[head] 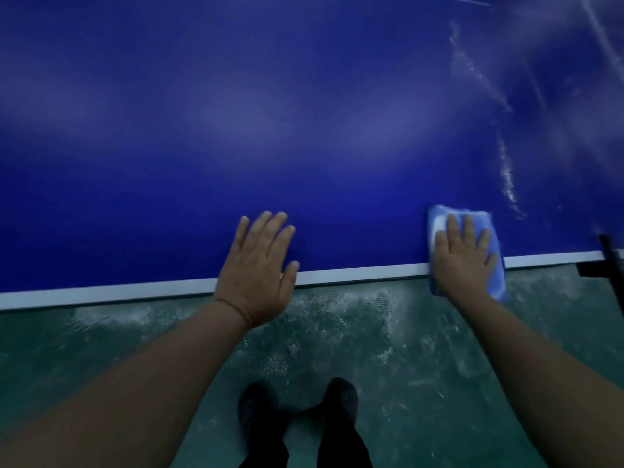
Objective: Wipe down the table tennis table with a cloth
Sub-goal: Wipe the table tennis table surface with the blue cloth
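Note:
The blue table tennis table (270, 130) fills the upper view, with a white stripe (354, 273) along its near edge. A folded blue cloth (439, 219) lies at that edge on the right, partly hanging over it. My right hand (462, 255) presses flat on the cloth with straight fingers. My left hand (258, 268) rests flat on the table edge, fingers straight, holding nothing. Wet streaks (506, 177) show on the surface to the right of the cloth.
A black net post and clamp (607, 261) stand at the table's right edge. Below the table lies a green, scuffed floor (422, 349). My two dark shoes (297, 410) stand close to the table.

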A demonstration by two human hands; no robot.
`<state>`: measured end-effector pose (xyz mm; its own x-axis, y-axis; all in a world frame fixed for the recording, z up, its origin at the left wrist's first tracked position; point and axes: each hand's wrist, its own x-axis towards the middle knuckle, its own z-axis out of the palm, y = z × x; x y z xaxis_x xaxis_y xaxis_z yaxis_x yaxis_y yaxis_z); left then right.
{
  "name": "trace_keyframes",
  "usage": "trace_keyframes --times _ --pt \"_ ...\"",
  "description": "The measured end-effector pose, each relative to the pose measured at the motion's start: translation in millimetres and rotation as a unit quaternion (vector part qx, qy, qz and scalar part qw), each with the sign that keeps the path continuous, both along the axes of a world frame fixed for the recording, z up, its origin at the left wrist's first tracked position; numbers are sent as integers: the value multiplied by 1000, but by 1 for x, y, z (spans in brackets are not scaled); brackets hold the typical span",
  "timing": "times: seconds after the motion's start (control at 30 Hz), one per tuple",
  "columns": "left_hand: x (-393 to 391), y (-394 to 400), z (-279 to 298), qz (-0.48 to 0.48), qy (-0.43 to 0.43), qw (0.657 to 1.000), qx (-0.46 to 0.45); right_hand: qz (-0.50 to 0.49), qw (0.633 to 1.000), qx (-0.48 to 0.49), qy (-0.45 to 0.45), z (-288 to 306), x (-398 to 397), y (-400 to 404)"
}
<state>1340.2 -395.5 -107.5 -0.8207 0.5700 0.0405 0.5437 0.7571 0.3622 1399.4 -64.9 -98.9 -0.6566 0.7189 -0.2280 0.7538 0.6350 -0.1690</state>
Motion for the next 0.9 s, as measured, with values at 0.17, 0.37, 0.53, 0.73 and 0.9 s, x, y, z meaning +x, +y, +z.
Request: trace_keyframes --times 0.17,0.37,0.53,0.73,0.9 --pt "5 22 -14 -36 20 997 -72 81 995 61 -5 -14 -19 -61" --pt "2 31 -19 -16 24 995 -95 373 926 57 -9 -20 -26 -42" --pt "0 36 -17 -20 -1 992 -123 -39 999 22 -1 -9 -3 67" --pt "0 37 -15 -18 0 992 -125 368 930 8 -7 -24 -31 -25" --pt "0 37 -16 -16 6 992 -124 127 990 48 -28 -19 -34 92"
